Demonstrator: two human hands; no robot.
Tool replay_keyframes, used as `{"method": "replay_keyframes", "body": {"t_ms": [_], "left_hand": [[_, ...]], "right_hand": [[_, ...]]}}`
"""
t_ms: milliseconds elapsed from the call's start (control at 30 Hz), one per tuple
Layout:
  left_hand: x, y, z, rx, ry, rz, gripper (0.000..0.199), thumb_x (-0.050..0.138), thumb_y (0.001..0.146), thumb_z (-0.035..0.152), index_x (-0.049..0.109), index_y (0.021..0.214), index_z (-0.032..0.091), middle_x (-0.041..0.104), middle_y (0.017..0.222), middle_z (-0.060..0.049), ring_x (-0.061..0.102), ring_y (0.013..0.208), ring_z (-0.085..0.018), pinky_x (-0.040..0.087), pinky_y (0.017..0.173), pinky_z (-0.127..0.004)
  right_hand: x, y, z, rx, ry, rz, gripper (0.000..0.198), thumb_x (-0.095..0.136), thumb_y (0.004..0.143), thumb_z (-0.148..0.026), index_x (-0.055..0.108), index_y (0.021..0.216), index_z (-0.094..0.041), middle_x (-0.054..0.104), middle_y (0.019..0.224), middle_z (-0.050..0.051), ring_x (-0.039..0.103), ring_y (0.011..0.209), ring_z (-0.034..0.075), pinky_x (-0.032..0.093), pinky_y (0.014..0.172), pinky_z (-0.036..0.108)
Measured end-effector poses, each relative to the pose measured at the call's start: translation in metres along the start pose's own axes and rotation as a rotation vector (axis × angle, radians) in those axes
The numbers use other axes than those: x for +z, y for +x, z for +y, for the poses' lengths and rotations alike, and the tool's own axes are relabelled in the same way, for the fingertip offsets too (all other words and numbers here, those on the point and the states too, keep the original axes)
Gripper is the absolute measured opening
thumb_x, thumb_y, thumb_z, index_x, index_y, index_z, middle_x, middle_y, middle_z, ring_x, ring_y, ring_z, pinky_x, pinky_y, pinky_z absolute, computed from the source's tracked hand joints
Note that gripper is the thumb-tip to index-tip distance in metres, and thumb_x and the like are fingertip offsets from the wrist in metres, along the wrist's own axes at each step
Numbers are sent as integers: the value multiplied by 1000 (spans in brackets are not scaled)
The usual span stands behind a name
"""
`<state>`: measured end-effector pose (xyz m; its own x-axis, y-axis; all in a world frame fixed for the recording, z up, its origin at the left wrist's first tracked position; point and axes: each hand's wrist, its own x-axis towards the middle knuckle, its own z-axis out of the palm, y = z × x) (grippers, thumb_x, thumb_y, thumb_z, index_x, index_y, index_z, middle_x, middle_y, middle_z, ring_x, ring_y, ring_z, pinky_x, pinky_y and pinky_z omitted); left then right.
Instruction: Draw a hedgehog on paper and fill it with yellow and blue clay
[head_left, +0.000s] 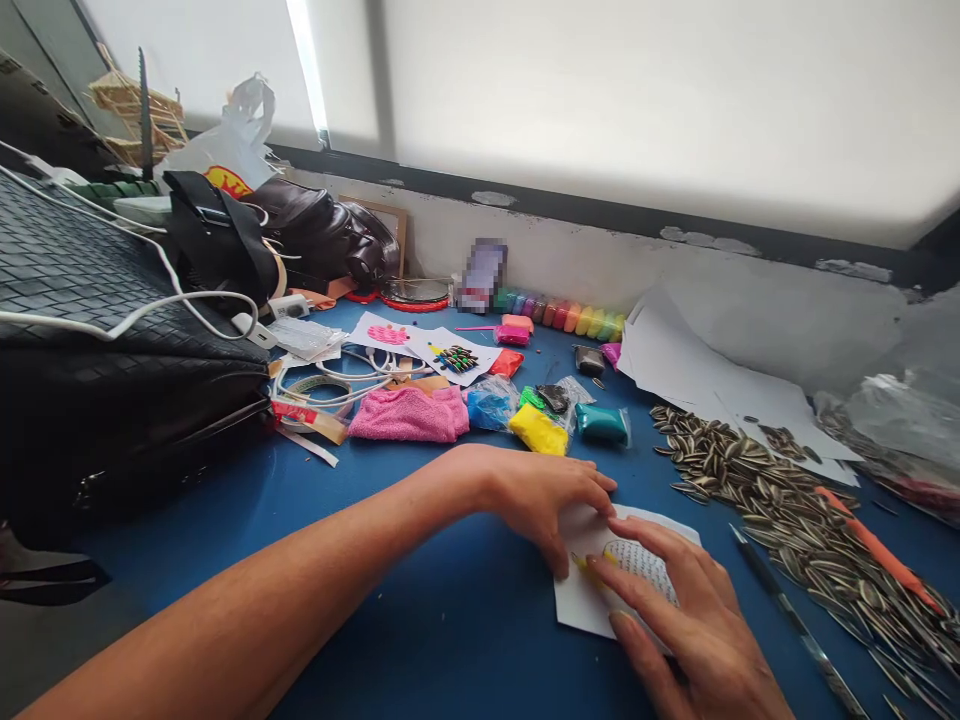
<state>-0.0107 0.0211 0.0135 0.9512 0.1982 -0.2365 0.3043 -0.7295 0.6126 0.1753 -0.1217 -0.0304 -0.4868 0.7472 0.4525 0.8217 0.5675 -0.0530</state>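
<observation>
A small white sheet of paper point(581, 608) lies on the blue table in front of me. It carries a drawn outline filled with dense dark marks, and bits of yellow clay point(581, 563) are stuck along its left side. My left hand point(529, 500) rests at the sheet's upper left, its fingers apart on the paper's edge. Over the right part of the sheet is my right hand point(686, 605), fingers spread, with one fingertip touching the yellow clay. The right hand partly hides the drawing.
Striped sunflower seeds point(795, 520) are heaped at right, near a black pen point(799, 625) and an orange stick point(881, 550). Yellow point(538, 430) and teal clay packets point(602, 425) lie beyond my hands. A pink cloth point(410, 413), a seed-covered picture point(455, 357) and a black bag point(135, 350) are left.
</observation>
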Motion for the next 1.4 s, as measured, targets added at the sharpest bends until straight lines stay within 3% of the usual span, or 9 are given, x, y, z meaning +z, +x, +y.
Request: {"method": "replay_keyframes", "body": {"t_ms": [233,367,567,833,933,1033,1100,1200,1400], "left_hand": [[-1,-1,3,4,15,-6,73,76,72,17,47,138,9,23,158,-14,14,149,-26,19,120,-39],[-3,-2,5,-7,22,-10,73,72,69,9,47,137,8,25,158,-14,15,148,-26,20,119,-37],[-3,-2,3,11,19,-14,71,74,70,11,48,136,7,26,157,-15,16,148,-25,20,119,-36],[-1,-4,0,36,30,23,67,75,75,26,51,135,11,27,157,-14,20,147,-26,23,117,-39],[0,-4,2,53,75,45,59,71,78,23,53,133,10,31,155,-15,28,144,-27,28,115,-38],[3,-1,4,47,114,149,37,54,86,12,61,122,11,50,141,-14,49,128,-24,39,105,-32],[7,3,5,10,155,232,34,50,87,12,63,118,12,60,125,-13,57,115,-22,43,98,-31],[13,7,7,-90,215,307,36,55,85,20,60,120,14,61,113,-12,59,105,-23,47,88,-31],[13,8,11,-315,76,260,33,60,81,30,58,111,16,66,103,-8,61,95,-22,47,76,-29]], "right_hand": [[3,5,0,-70,-31,-52,31,54,91,-29,68,118,-23,43,141,14,43,130,30,47,96,44],[6,8,0,-109,-84,-32,33,53,92,-34,68,119,-22,44,140,16,44,127,31,48,93,44],[6,6,1,-123,-95,-17,35,54,91,-38,65,121,-22,44,139,17,46,126,31,49,92,45],[1,-2,5,80,-38,10,37,43,95,-19,52,131,-21,51,133,11,51,124,23,48,95,36],[0,-3,11,99,-86,23,33,43,95,-21,54,127,-22,55,129,10,56,116,23,51,89,35],[-2,-3,19,104,-141,71,31,42,95,-22,56,123,-19,60,121,11,60,107,22,52,84,34],[-3,-3,25,107,-166,82,30,43,95,-23,58,121,-18,62,118,11,61,105,23,52,82,35],[-6,-3,30,116,-176,88,29,43,95,-25,60,118,-19,62,118,11,60,106,23,52,81,36],[-6,-2,31,68,-199,100,29,42,95,-21,59,119,-17,59,121,13,58,106,25,49,84,40]]}}
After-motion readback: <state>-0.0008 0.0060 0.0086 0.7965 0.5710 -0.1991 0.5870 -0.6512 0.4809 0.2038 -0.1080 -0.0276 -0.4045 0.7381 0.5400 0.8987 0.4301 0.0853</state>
